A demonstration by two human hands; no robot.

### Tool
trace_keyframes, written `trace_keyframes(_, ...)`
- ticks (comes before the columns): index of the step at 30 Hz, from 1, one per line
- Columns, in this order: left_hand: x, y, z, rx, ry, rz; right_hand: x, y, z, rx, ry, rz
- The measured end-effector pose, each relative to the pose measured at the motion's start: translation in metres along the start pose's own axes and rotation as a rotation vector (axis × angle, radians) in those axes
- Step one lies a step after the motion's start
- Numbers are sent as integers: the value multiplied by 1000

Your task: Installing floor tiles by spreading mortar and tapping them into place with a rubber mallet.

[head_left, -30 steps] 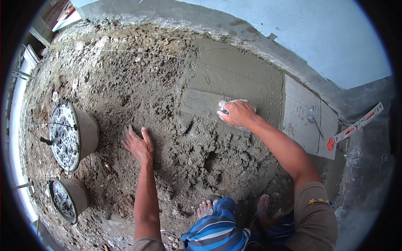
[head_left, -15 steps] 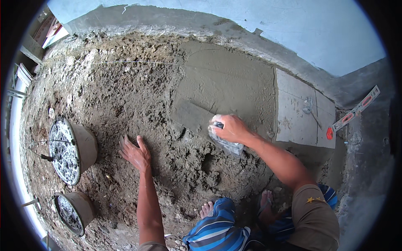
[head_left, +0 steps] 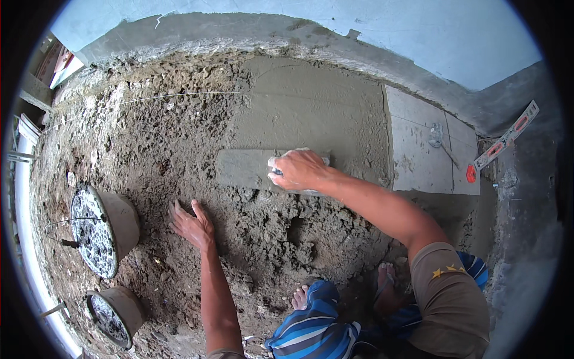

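Note:
My right hand is closed round the handle of a long, flat steel trowel. Its blade lies flat on the lower left edge of a patch of smoothed wet mortar. Below the blade the mortar is rough and lumpy. My left hand, fingers spread and holding nothing, rests on the coarse, damp ground to the left of the trowel.
Two buckets with wet grey contents stand at the left. Pale tiles adjoin the mortar on the right, with a small tool on them. A spirit level leans by the wall. A string crosses the ground.
My right hand has moved the trowel left and slightly up, and its blade has turned from slanting to nearly level across the view. My left hand stays in about the same place.

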State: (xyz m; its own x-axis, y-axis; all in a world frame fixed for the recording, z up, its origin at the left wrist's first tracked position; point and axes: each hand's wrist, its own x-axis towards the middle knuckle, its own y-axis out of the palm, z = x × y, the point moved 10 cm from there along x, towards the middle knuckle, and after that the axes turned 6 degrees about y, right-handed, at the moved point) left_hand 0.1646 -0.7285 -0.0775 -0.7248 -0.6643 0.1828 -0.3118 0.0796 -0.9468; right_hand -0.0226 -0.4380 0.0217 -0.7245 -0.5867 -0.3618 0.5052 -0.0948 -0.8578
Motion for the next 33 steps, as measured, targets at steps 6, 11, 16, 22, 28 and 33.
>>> trace_keyframes(6,2,-6,-4,-6,2,-24,36,-71,-103,3,328,-368)
trace_keyframes(11,1,-5,-3,0,13,-30,-79,-8,-104,161,314,-62)
trace_keyframes(16,-1,-2,-1,11,23,-19,-163,-21,-161,223,611,-327)
trace_keyframes(22,0,3,1,70,-3,11,-176,-35,-259,333,942,-556)
trace_keyframes(28,0,-1,-1,35,5,-2,-82,-19,-178,333,712,-440)
trace_keyframes(33,0,-8,-5,-19,-6,-4,-12,-11,-47,294,201,-146)
